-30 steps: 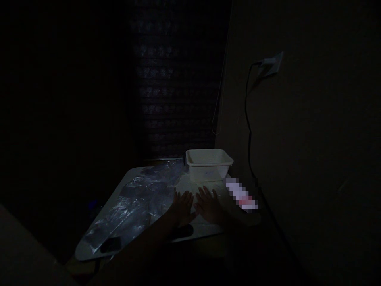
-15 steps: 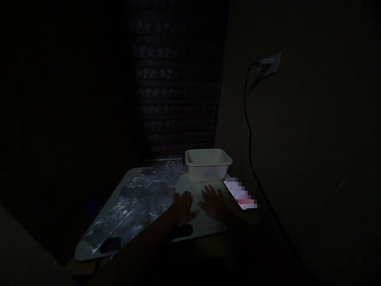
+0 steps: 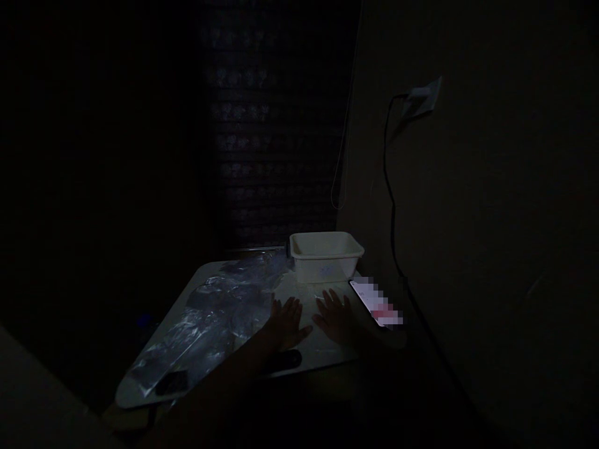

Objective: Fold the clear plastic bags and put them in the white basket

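Observation:
My left hand point(image 3: 286, 323) rests palm down over the pale table point(image 3: 322, 358), its fingers stretched out and holding nothing. To its right my right hand point(image 3: 336, 317) is spread flat over the same surface, also holding nothing. A gap separates the two thumbs. Clear plastic bags point(image 3: 210, 321) lie crumpled to the left of my left hand. Just beyond both hands stands a white rectangular tub point(image 3: 326, 268). A phone with a lit screen point(image 3: 369, 299) lies to the right of my right hand.
The room is very dark. A dark flat object point(image 3: 171, 382) lies at the table's near left edge, and a dark oblong shape point(image 3: 292, 358) is below my left hand. A black cable point(image 3: 393, 212) hangs from a wall socket point(image 3: 423, 98) at right. A patterned blind point(image 3: 276, 143) covers the back.
The view has shifted very slightly, moving everything a little up and left in the picture. Both hands keep their flat pose on the table.

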A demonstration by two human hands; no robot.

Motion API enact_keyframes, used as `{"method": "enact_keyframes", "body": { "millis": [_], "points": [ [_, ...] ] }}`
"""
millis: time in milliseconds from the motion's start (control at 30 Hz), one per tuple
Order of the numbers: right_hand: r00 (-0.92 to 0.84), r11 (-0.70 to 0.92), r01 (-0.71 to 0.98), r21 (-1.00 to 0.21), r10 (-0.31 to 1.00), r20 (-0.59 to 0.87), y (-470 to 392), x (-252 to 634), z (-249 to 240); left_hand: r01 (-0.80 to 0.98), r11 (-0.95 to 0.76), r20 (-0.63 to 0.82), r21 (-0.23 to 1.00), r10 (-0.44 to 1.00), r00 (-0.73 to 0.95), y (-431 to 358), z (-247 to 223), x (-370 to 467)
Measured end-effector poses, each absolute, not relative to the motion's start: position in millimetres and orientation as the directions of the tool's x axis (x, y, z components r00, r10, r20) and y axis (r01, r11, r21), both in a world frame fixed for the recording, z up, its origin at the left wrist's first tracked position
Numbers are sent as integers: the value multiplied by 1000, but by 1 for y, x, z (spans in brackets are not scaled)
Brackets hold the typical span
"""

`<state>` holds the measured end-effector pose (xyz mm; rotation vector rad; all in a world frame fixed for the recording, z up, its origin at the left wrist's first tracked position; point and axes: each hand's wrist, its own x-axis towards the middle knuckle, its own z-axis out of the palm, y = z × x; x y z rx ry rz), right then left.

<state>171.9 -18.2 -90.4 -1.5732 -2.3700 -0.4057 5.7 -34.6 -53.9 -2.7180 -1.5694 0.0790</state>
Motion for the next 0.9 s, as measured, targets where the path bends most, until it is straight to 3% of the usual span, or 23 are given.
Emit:
{"method": "enact_keyframes", "body": {
  "millis": [467, 733, 900],
  "points": [
    [-364, 347, 931, 115, 850, 380, -16, 173, -94, 859, -511, -22, -19, 860, 511, -34, -57, 5],
    [-356, 342, 933, 115, 819, 451, -7, 191, -81, 856, -509, -51, 87, 856, 514, -30, -46, 3],
    [-335, 324, 940, 110, 807, 486, -5, 208, -74, 795, -588, -207, 153, 767, 607, -43, -33, -6]
  ]
}}
